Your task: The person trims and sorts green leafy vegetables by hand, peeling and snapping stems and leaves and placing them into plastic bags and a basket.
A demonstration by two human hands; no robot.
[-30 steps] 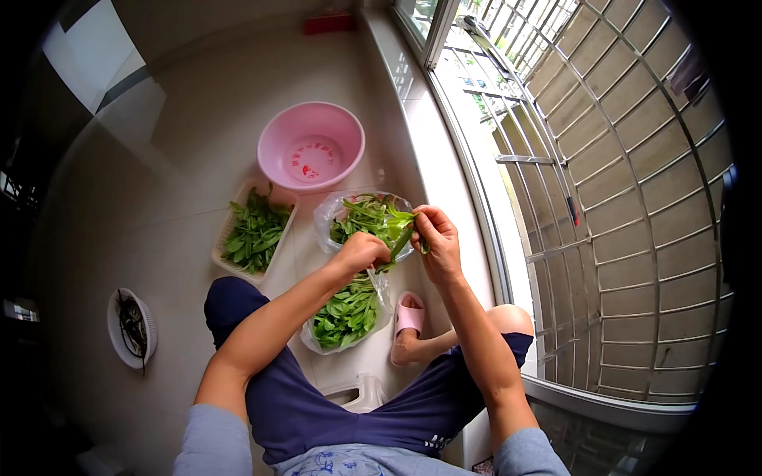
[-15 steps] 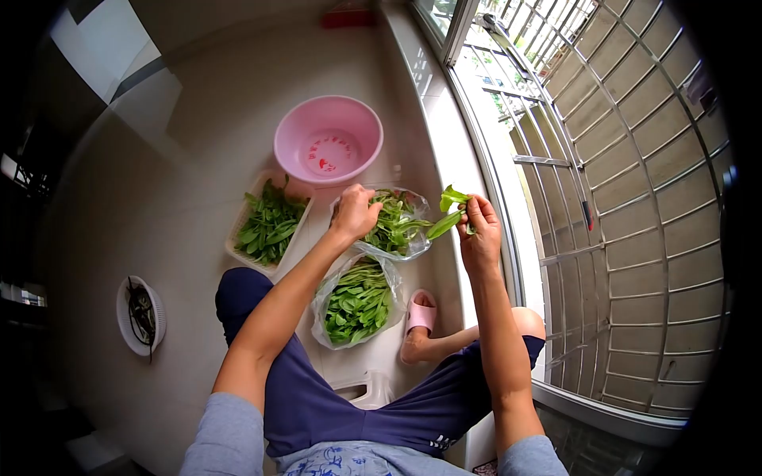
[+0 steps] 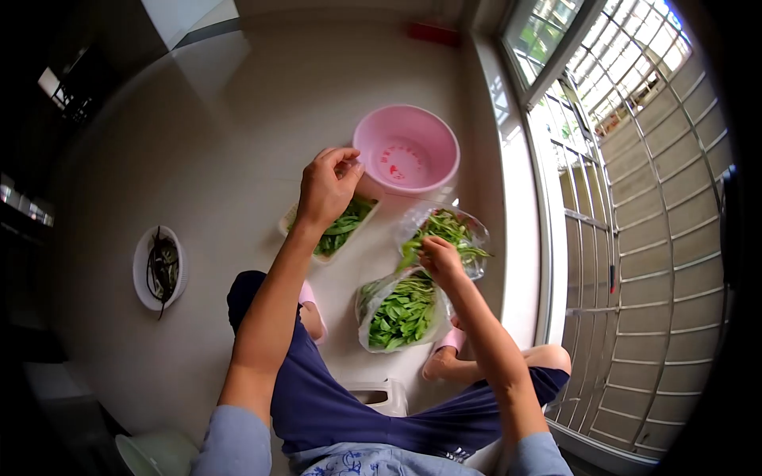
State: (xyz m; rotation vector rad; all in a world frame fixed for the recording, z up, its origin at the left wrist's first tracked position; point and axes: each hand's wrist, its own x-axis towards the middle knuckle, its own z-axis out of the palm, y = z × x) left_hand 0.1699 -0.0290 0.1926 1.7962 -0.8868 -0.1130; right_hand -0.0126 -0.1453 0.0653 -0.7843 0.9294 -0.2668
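My left hand (image 3: 327,189) is raised over the basket of leafy greens (image 3: 343,228), close to the left rim of the pink basin (image 3: 446,173). Its fingers are curled toward the thumb, and what they hold, if anything, does not show. My right hand (image 3: 441,257) pinches a green leafy sprig (image 3: 409,254) between two clear plastic bags. Loose stems and leaves fill the upper bag (image 3: 454,230), just beyond this hand. Nearer my knees, the lower bag (image 3: 403,314) is packed with leafy greens.
A small white basket (image 3: 181,270) with dark, withered-looking strands stands on the floor at left. Beneath me is a white plastic stool (image 3: 390,397). A sill and barred window (image 3: 635,238) run along the right. A pale green container (image 3: 159,454) sits at lower left.
My left hand has left the upper bag and moved left, over the basket of greens. My right hand has come from the sill side to the bags with greens. The view has turned left.
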